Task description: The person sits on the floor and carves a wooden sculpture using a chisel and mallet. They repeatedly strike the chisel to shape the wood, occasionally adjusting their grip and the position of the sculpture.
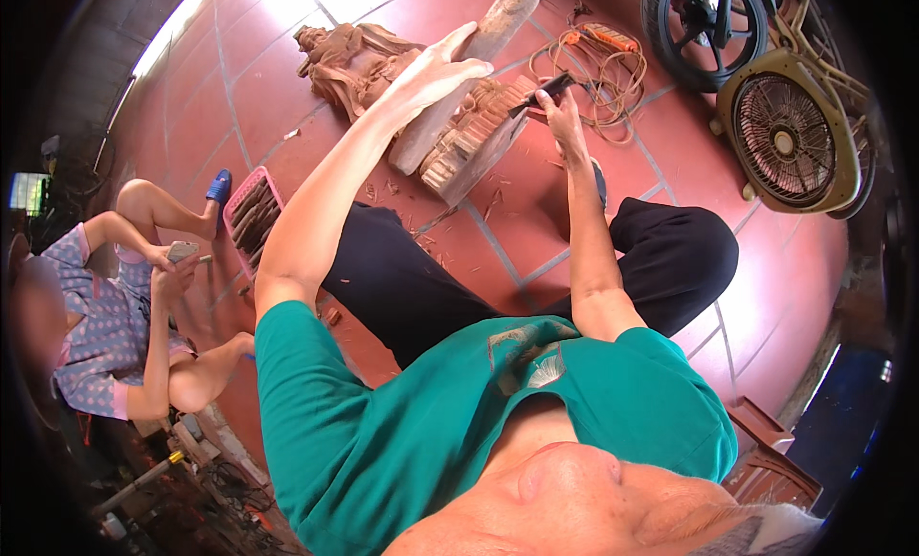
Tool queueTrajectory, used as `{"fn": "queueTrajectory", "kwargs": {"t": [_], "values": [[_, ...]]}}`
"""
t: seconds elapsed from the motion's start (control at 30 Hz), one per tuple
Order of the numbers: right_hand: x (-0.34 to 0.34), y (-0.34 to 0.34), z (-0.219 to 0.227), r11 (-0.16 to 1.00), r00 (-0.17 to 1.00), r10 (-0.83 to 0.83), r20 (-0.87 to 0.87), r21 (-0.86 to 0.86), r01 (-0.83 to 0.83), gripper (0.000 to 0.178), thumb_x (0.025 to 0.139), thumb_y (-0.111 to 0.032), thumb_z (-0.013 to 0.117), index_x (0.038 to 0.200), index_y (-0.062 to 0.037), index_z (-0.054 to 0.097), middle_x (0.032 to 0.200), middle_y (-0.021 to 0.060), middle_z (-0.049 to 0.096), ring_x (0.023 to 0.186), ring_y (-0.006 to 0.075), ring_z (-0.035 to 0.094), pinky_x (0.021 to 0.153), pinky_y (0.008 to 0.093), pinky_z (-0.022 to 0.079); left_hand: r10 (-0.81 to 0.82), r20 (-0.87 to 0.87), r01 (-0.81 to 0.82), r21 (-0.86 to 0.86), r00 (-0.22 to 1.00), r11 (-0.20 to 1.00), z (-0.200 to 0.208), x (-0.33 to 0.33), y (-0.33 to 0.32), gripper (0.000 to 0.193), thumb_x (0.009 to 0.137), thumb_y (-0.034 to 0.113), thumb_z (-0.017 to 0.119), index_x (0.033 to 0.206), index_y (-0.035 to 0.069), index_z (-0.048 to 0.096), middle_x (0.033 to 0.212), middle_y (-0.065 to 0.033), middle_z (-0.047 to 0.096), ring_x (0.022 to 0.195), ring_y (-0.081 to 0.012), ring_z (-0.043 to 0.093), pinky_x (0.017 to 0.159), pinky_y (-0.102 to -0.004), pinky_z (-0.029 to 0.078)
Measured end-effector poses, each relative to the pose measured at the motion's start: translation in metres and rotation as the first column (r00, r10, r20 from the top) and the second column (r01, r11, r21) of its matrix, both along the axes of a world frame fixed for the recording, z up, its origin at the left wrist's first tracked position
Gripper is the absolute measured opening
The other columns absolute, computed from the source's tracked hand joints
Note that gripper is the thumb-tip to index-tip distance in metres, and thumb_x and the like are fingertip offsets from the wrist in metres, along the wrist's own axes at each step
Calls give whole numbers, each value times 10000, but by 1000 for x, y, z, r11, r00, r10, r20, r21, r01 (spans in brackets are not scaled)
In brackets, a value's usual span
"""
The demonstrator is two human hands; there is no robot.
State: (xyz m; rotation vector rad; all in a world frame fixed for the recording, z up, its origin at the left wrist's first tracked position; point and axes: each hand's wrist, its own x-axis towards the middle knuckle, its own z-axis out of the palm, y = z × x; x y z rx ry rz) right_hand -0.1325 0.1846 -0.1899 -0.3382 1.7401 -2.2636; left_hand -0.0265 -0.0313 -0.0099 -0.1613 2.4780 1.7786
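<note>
My left hand (438, 76) lies with its fingers apart on a long greyish wooden piece (500, 22) on the floor in front of me. Beside that piece is a block of brown wood with carved ridges (469, 140). My right hand (565, 125) is closed around a short dark tool (544, 93), held at the block's right end; its exact kind is unclear. Beyond my left forearm stands or lies a brown carved wooden figure (359, 70), partly covered by that arm.
Wood chips (493, 207) litter the red tiles. At left, a seated person (115, 307) holds a phone (182, 252) beside a pink basket (260, 178) of dark pieces. An orange power strip (611, 37) with coiled cord, a wheel (704, 25) and a fan (785, 135) are at right.
</note>
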Motion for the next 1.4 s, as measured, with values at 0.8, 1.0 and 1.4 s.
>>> {"fn": "queueTrajectory", "kwargs": {"t": [0.8,1.0,1.4], "values": [[9,-25,8,940,951,83,-299,341,25,274,972,-105,651,1222,-50,552,1002,154,687,850,253,691,760,399,555,-95,-232,7,-354,968,935,10,19,14,838,889,424,725,1588,158,346,1593,-186,390,1480,-331,355,1202,-441,302],[11,-30,6,911,904,68,-422,396,116,267,960,-97,648,1206,-54,554,1011,155,676,827,275,678,747,418,512,-155,116,193,-528,981,827,-3,11,15,796,901,416,686,1577,145,363,1548,-202,456,1419,-352,455,1169,-448,362],[9,-26,12,893,943,126,-309,449,28,261,945,-115,653,1184,-40,579,1026,173,675,878,307,679,786,448,504,-142,56,150,-539,988,829,4,10,28,710,952,316,666,1581,210,355,1541,-164,470,1187,-323,661,1076,-432,472]]}}
